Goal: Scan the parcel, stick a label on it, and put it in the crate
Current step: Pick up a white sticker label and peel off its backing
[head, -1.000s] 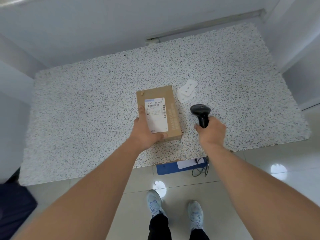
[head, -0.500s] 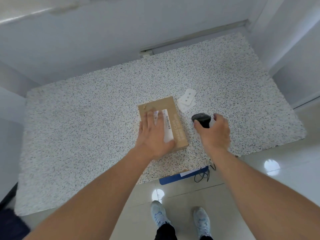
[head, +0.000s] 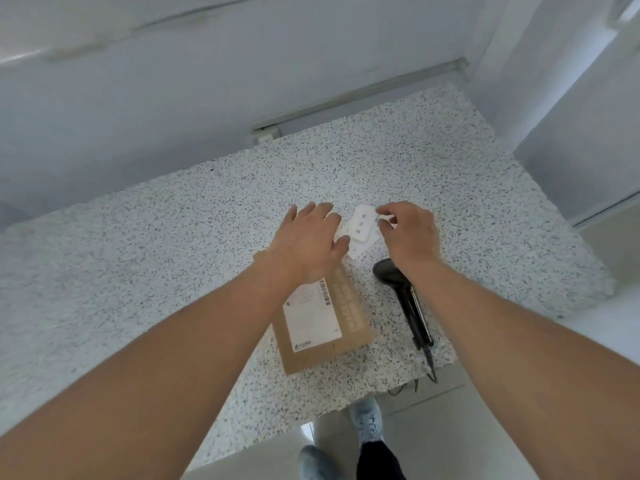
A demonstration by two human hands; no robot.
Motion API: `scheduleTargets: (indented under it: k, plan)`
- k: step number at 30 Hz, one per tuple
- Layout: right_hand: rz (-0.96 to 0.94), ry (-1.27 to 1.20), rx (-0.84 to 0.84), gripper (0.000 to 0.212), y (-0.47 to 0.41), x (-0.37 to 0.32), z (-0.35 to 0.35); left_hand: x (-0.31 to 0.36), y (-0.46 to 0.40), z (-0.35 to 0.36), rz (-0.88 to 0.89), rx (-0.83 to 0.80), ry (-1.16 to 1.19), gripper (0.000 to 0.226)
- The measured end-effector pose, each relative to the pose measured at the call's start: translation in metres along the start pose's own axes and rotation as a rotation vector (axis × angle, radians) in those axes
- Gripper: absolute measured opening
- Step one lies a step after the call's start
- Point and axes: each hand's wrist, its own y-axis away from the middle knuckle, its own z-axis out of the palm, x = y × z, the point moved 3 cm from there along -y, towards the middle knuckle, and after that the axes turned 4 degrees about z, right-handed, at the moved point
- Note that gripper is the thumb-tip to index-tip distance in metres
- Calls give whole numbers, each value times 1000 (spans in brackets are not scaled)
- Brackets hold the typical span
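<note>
A flat brown cardboard parcel (head: 322, 327) with a white shipping slip lies on the speckled table (head: 138, 258), near its front edge. The black handheld scanner (head: 401, 292) lies on the table just right of the parcel, with nothing holding it. Beyond the parcel sits a small pile of white labels (head: 362, 226). My left hand (head: 308, 244) hovers over the parcel's far end, fingers spread, thumb touching the labels' left edge. My right hand (head: 408, 233) is at the labels' right side, with fingertips pinched on the edge of a label.
The scanner's cable (head: 427, 372) drops over the table's front edge. A white wall runs behind the table, with a pale cabinet (head: 588, 140) at the right. My shoes (head: 363, 420) stand on the tiled floor below. No crate shows in this view.
My right hand has let go of the scanner, which now lies on the table. Both hands have moved away from the parcel and scanner to the pile of labels.
</note>
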Motion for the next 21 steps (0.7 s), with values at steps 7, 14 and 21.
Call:
scheduleTargets:
  k: [7,14,21]
  plan:
    - [-65,212,-294,45,-42,0,42,1,-51,-2,-41,-141,18,52]
    - [-16,274,-296,60,-69,8,57,-8,-77,4,-84,-266,40,54]
    - [71,45,-241,37,-76,14,58,-14,-86,6,-150,-221,102,41]
